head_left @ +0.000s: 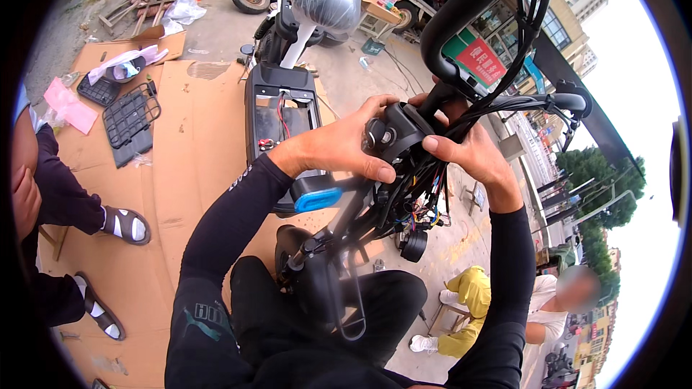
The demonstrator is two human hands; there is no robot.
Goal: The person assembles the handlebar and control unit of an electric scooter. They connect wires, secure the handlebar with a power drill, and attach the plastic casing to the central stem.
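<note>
A black plastic cover [412, 133] with a round key lock sits around the steering stem of a small electric bike. My left hand [335, 142] grips its left side, with the thumb low and the fingers over the top edge. On the other side my right hand [477, 160] presses its thumb to the cover's edge; its other fingers are mostly hidden behind the stem and cables. Below the cover hangs a tangle of coloured wires [427, 215]. The black handlebar [432, 32] rises above, with cables [525, 36] running down to my right hand.
The bike's open floor compartment [294, 117] shows red wires. Behind it stands a plastic-wrapped seat [324, 0]. Cardboard [187, 144] covers the ground, with a black rack [132, 126] on it. One person's legs [68, 187] are at left; a seated person [468, 295] is at lower right.
</note>
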